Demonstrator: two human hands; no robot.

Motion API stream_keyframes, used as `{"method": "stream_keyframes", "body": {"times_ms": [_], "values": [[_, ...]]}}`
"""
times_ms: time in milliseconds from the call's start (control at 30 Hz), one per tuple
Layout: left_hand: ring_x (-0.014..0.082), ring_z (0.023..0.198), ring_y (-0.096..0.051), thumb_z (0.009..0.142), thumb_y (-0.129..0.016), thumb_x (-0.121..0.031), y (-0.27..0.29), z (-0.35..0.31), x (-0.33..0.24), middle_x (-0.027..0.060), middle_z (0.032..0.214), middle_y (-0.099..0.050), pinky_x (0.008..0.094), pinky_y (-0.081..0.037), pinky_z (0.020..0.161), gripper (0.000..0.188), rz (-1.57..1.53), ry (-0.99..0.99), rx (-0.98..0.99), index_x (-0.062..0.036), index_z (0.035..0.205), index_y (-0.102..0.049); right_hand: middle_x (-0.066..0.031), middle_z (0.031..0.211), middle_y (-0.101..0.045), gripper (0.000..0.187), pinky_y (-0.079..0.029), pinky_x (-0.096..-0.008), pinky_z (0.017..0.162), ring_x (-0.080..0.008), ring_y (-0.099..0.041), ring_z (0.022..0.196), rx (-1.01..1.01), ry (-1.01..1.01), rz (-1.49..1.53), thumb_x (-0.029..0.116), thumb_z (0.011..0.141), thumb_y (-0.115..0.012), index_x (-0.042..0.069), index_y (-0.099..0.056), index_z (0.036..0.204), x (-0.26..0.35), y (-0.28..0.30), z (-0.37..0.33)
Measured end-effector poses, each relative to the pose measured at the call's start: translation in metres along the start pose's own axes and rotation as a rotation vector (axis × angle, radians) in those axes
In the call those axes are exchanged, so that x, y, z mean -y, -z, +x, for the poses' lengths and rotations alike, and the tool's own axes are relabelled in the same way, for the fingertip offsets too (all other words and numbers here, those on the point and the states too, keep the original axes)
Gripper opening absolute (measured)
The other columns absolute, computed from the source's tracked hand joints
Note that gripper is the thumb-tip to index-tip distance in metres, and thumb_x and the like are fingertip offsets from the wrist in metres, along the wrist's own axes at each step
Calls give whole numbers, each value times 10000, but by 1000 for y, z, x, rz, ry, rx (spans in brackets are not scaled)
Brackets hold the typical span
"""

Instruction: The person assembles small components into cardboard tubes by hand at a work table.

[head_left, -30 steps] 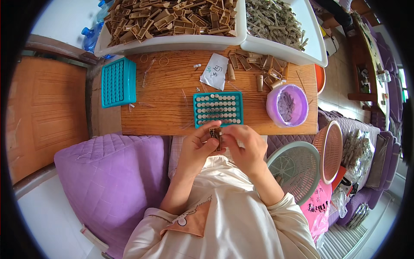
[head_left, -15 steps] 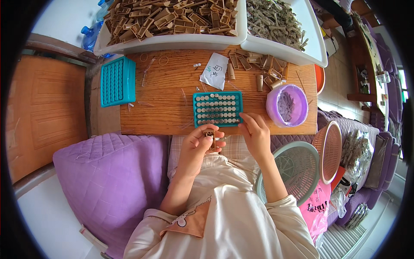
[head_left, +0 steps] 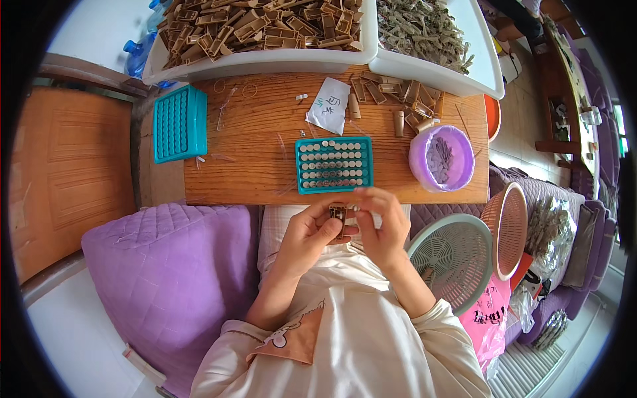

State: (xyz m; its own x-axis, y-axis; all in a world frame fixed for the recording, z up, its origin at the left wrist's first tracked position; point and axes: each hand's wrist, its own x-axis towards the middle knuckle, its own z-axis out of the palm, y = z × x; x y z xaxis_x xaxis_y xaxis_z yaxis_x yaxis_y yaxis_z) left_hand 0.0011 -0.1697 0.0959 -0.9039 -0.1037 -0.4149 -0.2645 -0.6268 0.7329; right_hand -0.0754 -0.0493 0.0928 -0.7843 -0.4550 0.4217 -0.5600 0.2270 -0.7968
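Wooden tabletop (head_left: 252,152), teal tray (head_left: 332,191) of discs (head_left: 335,164). Just this side of the tray, left hand (head_left: 307,230) grips a small brown case (head_left: 339,212), right hand (head_left: 383,222) pinches a silvery bit (head_left: 354,207) beside it. Fitting step, I guess; next probably needs careful lining-up.

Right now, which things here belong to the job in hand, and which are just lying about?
Likely in use:
small brown rectangular casing, in the left fingers
teal rectangular tray of round silvery discs

Seemingly just about:
creased white paper sheet
pink plastic bag
blue plastic bottle
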Motion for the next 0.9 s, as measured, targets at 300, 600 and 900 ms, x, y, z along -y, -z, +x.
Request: {"method": "stream_keyframes", "body": {"times_ms": [300,600,900], "values": [[125,827,-585,830,-550,-150,2,-2,6,69,972,-560,246,-534,683,382,-19,91,26,22,1153,-440,-117,864,-590,171,-496,-307,626,-251,-599,762,29,125,33,-69,662,-603,9,-538,799,-5,-3,-12],[124,796,-581,847,-517,-100,-2,-1,2,65,959,-563,238,-508,672,351,203,78,39,24,1166,-439,-120,930,-563,180,-467,-332,717,-267,-558,893,222,-100,77,-42,659,-623,17,-539,807,-3,12,-8],[76,679,-559,845,-487,-112,27,2,-4,69,900,-572,210,-475,629,259,155,149,288,-4,1080,-491,-73,886,-559,289,-440,-275,699,-144,-539,846,456,-616,703,69,722,-643,35,-526,984,-49,14,30]]}}
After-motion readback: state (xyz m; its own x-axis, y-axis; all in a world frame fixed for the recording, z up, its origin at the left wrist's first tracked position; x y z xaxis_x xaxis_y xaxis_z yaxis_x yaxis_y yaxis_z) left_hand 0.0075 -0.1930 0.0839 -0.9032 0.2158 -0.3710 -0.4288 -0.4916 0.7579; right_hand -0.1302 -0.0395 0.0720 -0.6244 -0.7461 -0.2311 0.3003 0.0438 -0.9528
